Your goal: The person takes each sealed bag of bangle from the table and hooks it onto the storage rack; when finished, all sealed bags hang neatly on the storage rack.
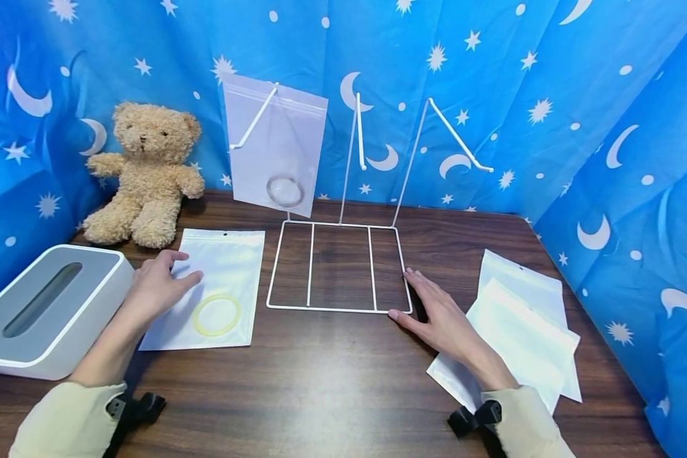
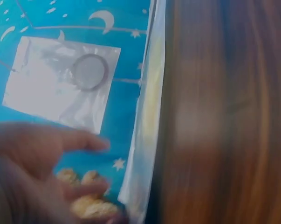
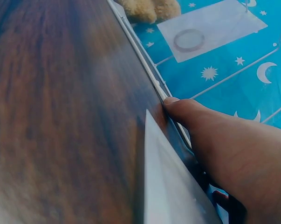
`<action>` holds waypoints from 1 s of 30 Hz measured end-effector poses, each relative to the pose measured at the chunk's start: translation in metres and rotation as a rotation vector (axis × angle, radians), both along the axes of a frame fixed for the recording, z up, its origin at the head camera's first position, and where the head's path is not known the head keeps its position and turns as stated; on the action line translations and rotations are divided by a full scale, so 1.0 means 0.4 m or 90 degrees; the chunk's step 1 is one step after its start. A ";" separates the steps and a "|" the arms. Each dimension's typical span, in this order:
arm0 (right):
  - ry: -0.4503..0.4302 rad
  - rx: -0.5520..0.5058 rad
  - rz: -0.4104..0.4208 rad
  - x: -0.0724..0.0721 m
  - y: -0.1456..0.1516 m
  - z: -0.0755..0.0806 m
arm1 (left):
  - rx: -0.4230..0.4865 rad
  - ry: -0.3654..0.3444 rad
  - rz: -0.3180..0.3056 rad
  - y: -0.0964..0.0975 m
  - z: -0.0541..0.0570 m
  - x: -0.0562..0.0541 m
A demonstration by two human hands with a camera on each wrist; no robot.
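Observation:
Over the left edge of a white zip bag [image 1: 223, 251] is my left hand [image 1: 159, 285], thumb and fingers apart with nothing between them. A pale yellow ring [image 1: 238, 312] shows in that bag, which lies flat on the table. My right hand [image 1: 443, 321] touches the front right corner of a white wire rack [image 1: 343, 310], fingers fairly straight along its side bar and thumb by the front bar. From the rack's left arm hangs another zip bag [image 1: 263, 146] with a greyish ring [image 1: 269, 193]; the left wrist view also shows this hanging bag [image 2: 42, 79].
Several white bags [image 1: 527, 343] lie overlapping at the right, partly under my right forearm. A grey-topped tissue box [image 1: 100, 280] stands at the left. Behind it sits a teddy bear [image 1: 151, 172]. Blue curtain [image 1: 624, 210] lines the back and sides of the wooden table [image 1: 320, 381].

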State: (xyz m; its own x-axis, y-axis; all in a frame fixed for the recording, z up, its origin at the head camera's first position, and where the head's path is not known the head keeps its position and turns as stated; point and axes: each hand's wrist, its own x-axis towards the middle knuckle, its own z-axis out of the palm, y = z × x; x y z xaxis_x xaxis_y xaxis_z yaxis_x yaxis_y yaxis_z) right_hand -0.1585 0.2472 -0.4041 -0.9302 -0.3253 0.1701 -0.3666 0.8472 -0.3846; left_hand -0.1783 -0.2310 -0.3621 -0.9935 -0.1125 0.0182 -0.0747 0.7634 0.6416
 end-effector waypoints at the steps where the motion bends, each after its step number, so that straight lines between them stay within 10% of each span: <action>1: -0.001 0.002 0.001 -0.001 0.000 -0.001 | -0.018 0.002 0.013 -0.001 -0.004 -0.002; 11: -0.008 0.004 -0.004 -0.002 0.005 0.002 | -0.076 0.018 0.061 0.001 -0.027 -0.012; 24: -0.011 0.003 -0.003 0.000 -0.002 0.004 | 0.136 0.131 0.050 -0.009 -0.047 -0.012; 30: -0.005 0.001 -0.001 0.000 -0.002 0.004 | 0.234 0.100 0.037 -0.028 -0.047 -0.014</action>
